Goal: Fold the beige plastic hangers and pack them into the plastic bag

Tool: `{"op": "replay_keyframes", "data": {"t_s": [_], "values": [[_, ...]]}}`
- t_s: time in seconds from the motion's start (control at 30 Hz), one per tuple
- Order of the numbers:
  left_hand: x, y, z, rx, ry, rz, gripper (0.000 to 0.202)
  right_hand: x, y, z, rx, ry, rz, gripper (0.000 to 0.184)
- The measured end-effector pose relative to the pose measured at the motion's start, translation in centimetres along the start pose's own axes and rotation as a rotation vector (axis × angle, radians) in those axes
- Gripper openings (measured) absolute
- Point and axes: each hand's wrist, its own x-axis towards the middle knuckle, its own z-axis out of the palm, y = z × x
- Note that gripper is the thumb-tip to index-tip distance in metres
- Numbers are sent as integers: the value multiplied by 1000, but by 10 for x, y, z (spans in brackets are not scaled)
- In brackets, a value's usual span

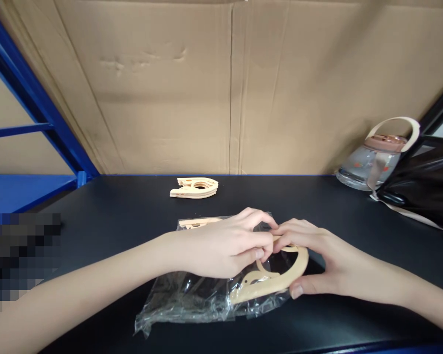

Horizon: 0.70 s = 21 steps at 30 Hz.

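A cream folding hanger (297,268), folded up, lies at the right end of a clear plastic bag (184,297) on the black table. Its curved end sticks out past the film. My left hand (231,246) reaches over the bag, thumb and finger pinched together at its opening; fingers hide the exact grip. From the right, my right hand (317,258) spans the hanger's curved end, fingertips on its far side and thumb by its near edge. Part of another cream piece (199,222) shows under the film behind my left wrist.
A small stack of folded cream hangers (195,189) lies farther back on the black table (133,201). At the back right stand a clear water bottle (372,160) with a strap and a black bag (424,182). Cardboard (170,98) walls the back; a blue metal frame (59,142) stands left.
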Motion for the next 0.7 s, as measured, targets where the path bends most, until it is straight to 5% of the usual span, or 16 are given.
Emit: {"op": "replay_keyframes", "data": {"t_s": [0.4, 0.53, 0.7], "values": [[-6, -2, 16, -59, 173, 3, 8, -3, -3, -5, 47, -104, 13, 33], [-24, -2, 16, -105, 203, -109, 56, -9, 7, -5, -13, -147, 20, 41], [-65, -9, 20, -91, 92, -313, 104, -6, 14, -3, -21, -166, 10, 38]]}}
